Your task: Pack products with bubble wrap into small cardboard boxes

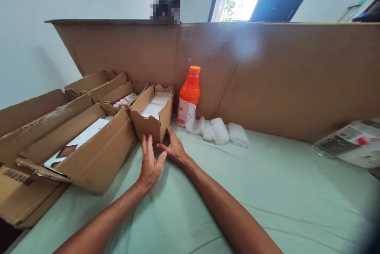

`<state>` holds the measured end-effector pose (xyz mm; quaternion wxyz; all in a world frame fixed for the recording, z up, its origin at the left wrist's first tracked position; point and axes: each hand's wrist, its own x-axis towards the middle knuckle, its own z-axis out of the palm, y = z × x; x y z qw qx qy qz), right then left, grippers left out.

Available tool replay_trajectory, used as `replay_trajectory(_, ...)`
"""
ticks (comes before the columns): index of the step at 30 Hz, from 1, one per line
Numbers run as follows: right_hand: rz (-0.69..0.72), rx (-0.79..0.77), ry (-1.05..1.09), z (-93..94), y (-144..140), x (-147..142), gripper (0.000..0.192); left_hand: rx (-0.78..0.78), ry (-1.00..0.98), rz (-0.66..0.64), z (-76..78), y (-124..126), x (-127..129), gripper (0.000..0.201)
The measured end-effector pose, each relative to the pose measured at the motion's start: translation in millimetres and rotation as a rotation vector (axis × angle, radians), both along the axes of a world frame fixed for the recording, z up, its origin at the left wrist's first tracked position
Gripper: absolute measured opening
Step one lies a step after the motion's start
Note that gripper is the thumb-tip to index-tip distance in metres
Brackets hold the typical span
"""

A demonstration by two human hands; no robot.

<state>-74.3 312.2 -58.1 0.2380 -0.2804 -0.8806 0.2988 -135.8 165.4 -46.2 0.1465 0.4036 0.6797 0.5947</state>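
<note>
Two hands are meeting at the near end of the small cardboard box (152, 112), left hand (150, 163) open-fingered against its front wall, right hand (175, 148) resting loosely at its 5 o'clock corner, nothing gripped, orange bottle (189, 95) standing at 2 o'clock.

- One orange bottle (189, 96), centre of the frame.
- Three white foam sleeves (219, 130) just right of it.
- Three open cardboard boxes (152, 112) at the left.
- One printed plastic packet (352, 143) at the right edge.
- Two hands (150, 163), lower centre.
</note>
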Motion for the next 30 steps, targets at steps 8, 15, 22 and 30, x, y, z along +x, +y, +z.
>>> replay_trajectory(8, -0.093, 0.116, -0.164, 8.7, -8.8, -8.2, 0.064, -0.042, -0.040, -0.023, -16.1, 12.0, -16.0, 0.074)
replay_trajectory(15, -0.104, 0.124, -0.163, 13.2, -13.0, -9.6, 0.065, -0.039, -0.059, -0.029, -18.9, 12.9, -20.1, 0.071)
replay_trajectory(22, -0.096, 0.138, -0.219, 19.2, -19.8, -6.0, 0.066, -0.056, -0.074, -0.001, -21.2, 8.8, -23.4, 0.073)
replay_trajectory(30, -0.122, 0.268, -0.279, 14.5, -30.1, -3.3, 0.063, -0.033, 0.048, 0.040, -25.9, 12.1, -26.2, 0.074)
